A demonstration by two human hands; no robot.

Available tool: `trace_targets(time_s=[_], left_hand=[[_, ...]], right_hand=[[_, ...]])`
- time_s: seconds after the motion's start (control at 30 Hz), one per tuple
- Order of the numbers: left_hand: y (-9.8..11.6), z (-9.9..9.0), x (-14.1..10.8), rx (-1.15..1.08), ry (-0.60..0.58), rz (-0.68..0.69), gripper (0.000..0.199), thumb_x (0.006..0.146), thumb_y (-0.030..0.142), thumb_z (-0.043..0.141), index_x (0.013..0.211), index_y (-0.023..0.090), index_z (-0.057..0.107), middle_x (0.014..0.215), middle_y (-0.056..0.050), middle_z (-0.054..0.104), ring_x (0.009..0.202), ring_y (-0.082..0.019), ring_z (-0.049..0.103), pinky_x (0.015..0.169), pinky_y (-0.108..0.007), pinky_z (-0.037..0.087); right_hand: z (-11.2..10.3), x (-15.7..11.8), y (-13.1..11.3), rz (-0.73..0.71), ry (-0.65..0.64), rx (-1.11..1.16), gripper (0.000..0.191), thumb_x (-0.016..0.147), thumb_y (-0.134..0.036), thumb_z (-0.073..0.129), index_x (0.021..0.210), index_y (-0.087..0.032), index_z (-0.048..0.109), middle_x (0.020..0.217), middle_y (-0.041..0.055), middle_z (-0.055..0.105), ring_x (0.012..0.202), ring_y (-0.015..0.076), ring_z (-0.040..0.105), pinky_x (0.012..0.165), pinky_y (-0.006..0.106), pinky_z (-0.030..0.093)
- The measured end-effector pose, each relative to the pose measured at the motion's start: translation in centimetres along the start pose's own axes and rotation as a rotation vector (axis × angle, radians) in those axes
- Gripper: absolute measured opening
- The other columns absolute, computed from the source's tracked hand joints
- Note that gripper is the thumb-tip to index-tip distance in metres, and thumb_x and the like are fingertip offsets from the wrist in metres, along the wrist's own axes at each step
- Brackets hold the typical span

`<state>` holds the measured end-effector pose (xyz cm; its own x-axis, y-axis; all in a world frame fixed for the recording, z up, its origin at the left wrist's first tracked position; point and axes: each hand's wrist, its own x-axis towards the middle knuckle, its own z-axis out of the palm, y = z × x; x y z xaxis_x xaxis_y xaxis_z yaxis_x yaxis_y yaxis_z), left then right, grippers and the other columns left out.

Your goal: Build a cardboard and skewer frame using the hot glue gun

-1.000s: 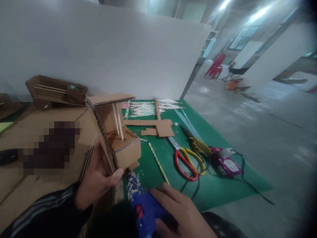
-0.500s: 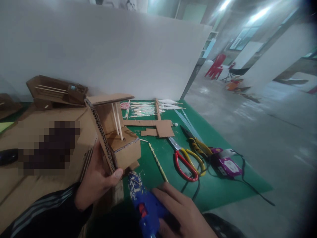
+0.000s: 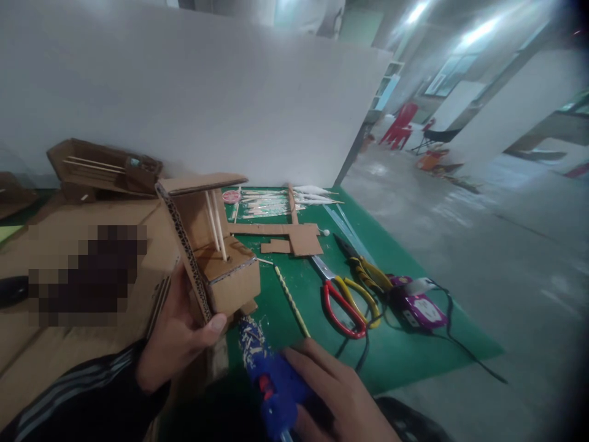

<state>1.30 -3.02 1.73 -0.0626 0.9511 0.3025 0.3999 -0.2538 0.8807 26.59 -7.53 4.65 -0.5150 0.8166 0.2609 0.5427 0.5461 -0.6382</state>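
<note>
My left hand [image 3: 184,344] grips the lower left side of a small cardboard structure [image 3: 234,285], thumb on its front edge. Thin white sticks [image 3: 216,227] stand upright between its top panel and its box-like base. Wrapped around a blue glue gun [image 3: 271,383] is my right hand [image 3: 338,387]; a clear glue stick pokes from the gun's rear. Whitish strands and scraps cling to the gun's front end. Its nozzle points up at the structure's underside, where a small cardboard tab [image 3: 248,308] juts out; whether the tip touches is hidden.
On the green mat [image 3: 405,362] lie red-and-yellow scissors [image 3: 347,307], pliers [image 3: 363,267], a purple power strip [image 3: 421,307] with a cord, a thin stick [image 3: 292,301], cardboard strips [image 3: 304,239] and wrapped sticks [image 3: 267,201]. Another cardboard model [image 3: 101,169] stands at back left, before a white partition [image 3: 207,104].
Almost nothing differs. The view has shifted very slightly; both hands keep their hold on the cardboard structure and the glue gun.
</note>
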Motion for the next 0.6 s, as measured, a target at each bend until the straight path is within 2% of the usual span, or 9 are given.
trace_targets(time_s=[0.23, 0.37, 0.5, 0.6], left_hand=[[0.01, 0.04, -0.09, -0.033, -0.005, -0.009, 0.089, 0.08, 0.034, 0.066, 0.153, 0.018, 0.018, 0.145, -0.016, 0.05, 0.134, -0.034, 0.051, 0.111, -0.045, 0.045], [0.39, 0.13, -0.07, -0.039, 0.029, 0.003, 0.084, 0.078, 0.033, 0.068, 0.15, 0.02, 0.027, 0.14, -0.014, 0.056, 0.132, -0.033, 0.054, 0.109, -0.043, 0.048], [0.32, 0.09, -0.17, -0.026, 0.007, 0.001, 0.081, 0.079, 0.03, 0.067, 0.149, 0.022, 0.028, 0.139, -0.013, 0.058, 0.127, -0.031, 0.058, 0.104, -0.04, 0.051], [0.02, 0.04, -0.14, 0.043, -0.015, 0.025, 0.08, 0.079, 0.032, 0.068, 0.148, 0.021, 0.028, 0.139, -0.013, 0.056, 0.128, -0.031, 0.057, 0.106, -0.04, 0.049]], right_hand=[[0.12, -0.14, 0.16, 0.019, -0.007, -0.014, 0.034, 0.094, -0.034, 0.057, 0.123, -0.019, 0.064, 0.109, 0.0122, 0.071, 0.094, 0.0231, 0.072, 0.082, 0.026, 0.06], [0.15, -0.01, 0.25, 0.041, -0.015, -0.001, 0.033, 0.093, -0.034, 0.057, 0.121, -0.018, 0.066, 0.11, 0.0131, 0.071, 0.094, 0.0236, 0.072, 0.082, 0.026, 0.06], [-0.22, 0.22, -0.04, 0.101, -0.073, 0.015, 0.034, 0.09, -0.029, 0.06, 0.123, -0.019, 0.066, 0.111, 0.0118, 0.071, 0.095, 0.0234, 0.072, 0.082, 0.026, 0.059], [-0.71, 0.48, -0.33, 0.152, -0.14, 0.002, 0.037, 0.089, -0.025, 0.061, 0.125, -0.018, 0.066, 0.114, 0.0121, 0.069, 0.096, 0.0239, 0.071, 0.083, 0.028, 0.059]])
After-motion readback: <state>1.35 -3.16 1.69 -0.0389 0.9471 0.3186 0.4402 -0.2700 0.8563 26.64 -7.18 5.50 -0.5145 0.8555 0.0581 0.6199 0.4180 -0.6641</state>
